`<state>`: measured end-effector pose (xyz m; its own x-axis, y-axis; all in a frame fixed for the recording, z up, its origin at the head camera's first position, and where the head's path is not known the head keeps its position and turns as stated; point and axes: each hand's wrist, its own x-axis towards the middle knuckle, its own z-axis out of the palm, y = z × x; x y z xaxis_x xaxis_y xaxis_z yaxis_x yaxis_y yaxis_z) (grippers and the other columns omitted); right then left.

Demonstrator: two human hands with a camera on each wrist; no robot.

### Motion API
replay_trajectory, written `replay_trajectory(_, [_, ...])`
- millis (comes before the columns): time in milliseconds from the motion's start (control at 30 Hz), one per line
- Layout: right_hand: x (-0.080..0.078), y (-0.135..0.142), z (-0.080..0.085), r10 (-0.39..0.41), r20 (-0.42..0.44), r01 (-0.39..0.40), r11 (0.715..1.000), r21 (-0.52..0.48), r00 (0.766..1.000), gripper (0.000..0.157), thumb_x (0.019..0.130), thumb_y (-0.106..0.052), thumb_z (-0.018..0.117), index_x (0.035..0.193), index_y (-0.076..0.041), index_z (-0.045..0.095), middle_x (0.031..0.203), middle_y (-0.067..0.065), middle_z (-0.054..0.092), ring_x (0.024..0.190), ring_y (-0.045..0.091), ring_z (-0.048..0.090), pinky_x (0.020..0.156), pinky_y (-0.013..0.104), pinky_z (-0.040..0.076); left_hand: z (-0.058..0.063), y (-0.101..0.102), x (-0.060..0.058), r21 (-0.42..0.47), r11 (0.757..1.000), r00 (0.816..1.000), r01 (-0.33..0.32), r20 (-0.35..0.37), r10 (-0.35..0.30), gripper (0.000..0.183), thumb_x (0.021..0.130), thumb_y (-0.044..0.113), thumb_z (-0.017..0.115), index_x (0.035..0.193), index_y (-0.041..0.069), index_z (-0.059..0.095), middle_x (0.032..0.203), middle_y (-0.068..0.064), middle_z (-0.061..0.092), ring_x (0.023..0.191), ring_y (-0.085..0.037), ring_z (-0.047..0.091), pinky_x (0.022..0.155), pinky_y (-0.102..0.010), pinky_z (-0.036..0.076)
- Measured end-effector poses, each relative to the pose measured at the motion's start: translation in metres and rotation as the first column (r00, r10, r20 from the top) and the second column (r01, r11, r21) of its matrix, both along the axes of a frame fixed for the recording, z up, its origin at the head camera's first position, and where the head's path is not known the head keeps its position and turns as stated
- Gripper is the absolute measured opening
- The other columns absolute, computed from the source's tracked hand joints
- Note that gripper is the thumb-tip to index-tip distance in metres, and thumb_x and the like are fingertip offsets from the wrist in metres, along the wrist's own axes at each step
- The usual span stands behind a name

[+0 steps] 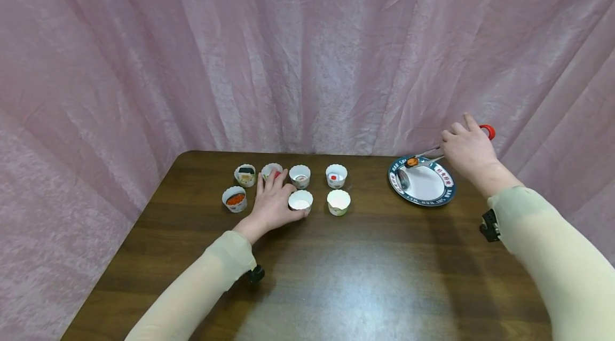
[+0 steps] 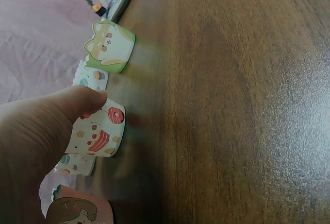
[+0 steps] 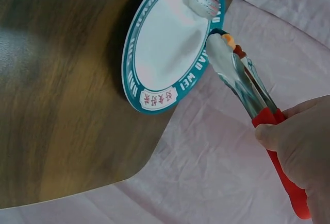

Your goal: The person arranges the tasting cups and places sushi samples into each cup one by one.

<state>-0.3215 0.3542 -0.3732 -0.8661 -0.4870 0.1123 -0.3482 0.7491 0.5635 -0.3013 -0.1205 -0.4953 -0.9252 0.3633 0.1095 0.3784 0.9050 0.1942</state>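
My left hand (image 1: pixel 273 205) grips a white paper baking cup (image 1: pixel 300 203) in the front row, thumb against its near side. In the left wrist view that cup (image 2: pixel 98 136) shows cake and doughnut prints; the other fingers are hidden. My right hand (image 1: pixel 467 151) holds metal tongs (image 3: pixel 247 94) by their red handles. Between the tong tips is a small piece of orange and dark food (image 1: pixel 411 161), raised over the far rim of a plate (image 1: pixel 430 203) with a teal, lettered border. A silvery, fish-like piece (image 1: pixel 402 179) rests on the plate's left side.
Around my left hand stand several more paper cups: one with orange-red bits (image 1: pixel 235 199), one with dark and pale pieces (image 1: pixel 246 174), one with a red-and-white piece (image 1: pixel 334 176). A green-based cup (image 1: pixel 338 206) stands to the right. Pink curtain (image 1: pixel 307 63) hangs behind the wooden table (image 1: pixel 365 266).
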Motion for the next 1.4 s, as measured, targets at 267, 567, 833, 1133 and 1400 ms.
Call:
replay_trajectory(267, [0.008,0.004,0.008,0.091,-0.066,-0.096,0.992,-0.083,0.994,0.019,0.085,0.01,0.066,0.083,-0.008,0.073,0.083,0.009,0.055,0.097,0.039,0.054,0.116,0.066,0.019,-0.002,0.0,0.0,0.012,1.0,1.0,0.002,-0.009,-0.002,0.063,0.078,0.065,0.077,0.119,0.018,0.072,0.164,-0.017,0.03,0.154,-0.038,0.008,0.118,-0.068,-0.001])
replay_trajectory(567, [0.021,-0.013,0.018,0.142,-0.086,-0.153,0.979,-0.136,0.986,0.026,0.082,0.003,0.075,0.107,-0.005,0.072,0.097,0.01,0.061,0.099,0.04,0.054,0.119,0.063,0.015,-0.002,0.001,-0.002,0.019,1.0,1.0,0.002,-0.011,-0.001,0.063,0.078,0.063,0.078,0.119,0.017,0.073,0.163,-0.018,0.032,0.154,-0.039,0.008,0.118,-0.068,0.0])
replay_trajectory(833, [0.026,-0.033,0.016,0.253,-0.175,-0.284,0.941,-0.182,0.951,0.023,0.085,0.007,0.064,0.104,-0.005,0.069,0.094,0.007,0.057,0.095,0.038,0.053,0.119,0.06,0.022,-0.003,0.0,-0.003,0.013,1.0,1.0,0.001,-0.003,-0.001,0.064,0.078,0.064,0.078,0.12,0.017,0.072,0.163,-0.017,0.03,0.154,-0.038,0.007,0.118,-0.068,-0.002])
replay_trajectory(1133, [0.029,-0.068,0.012,0.388,-0.253,-0.438,0.879,-0.186,0.886,0.026,0.088,0.006,0.059,0.108,-0.006,0.07,0.094,0.007,0.057,0.093,0.034,0.054,0.12,0.057,0.023,-0.003,0.001,-0.005,0.022,1.0,1.0,0.004,0.01,-0.004,0.062,0.077,0.062,0.08,0.119,0.017,0.072,0.164,-0.016,0.031,0.155,-0.037,0.006,0.118,-0.065,-0.009])
replay_trajectory(1400, [0.032,-0.113,0.01,0.461,-0.226,-0.496,0.857,-0.136,0.858,0.033,0.086,0.004,0.064,0.115,-0.01,0.072,0.098,0.003,0.059,0.098,0.031,0.056,0.121,0.055,0.022,-0.004,0.002,-0.007,0.004,1.0,1.0,0.005,-0.001,-0.005,0.062,0.077,0.064,0.079,0.118,0.019,0.073,0.163,-0.016,0.031,0.155,-0.038,0.008,0.118,-0.068,0.0])
